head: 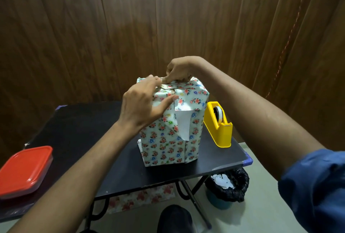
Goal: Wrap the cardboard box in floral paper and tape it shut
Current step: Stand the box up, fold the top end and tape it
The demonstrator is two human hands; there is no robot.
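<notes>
The cardboard box [168, 139] stands upright on the black table [84, 139], covered in white floral paper. A loose flap [182, 122] hangs down its near face and shows its plain white back. A sliver of brown cardboard shows at the top seam. My left hand [143, 105] rests on the upper left corner, fingers straight on the top fold and thumb against the near face. My right hand [179, 70] pinches the paper fold along the top back edge.
A yellow tape dispenser [219, 124] stands just right of the box. A red-lidded container [24, 169] sits at the table's left edge. Under the table lies more floral paper [141, 197]; a bin with a black liner [227, 186] stands on the floor at the right.
</notes>
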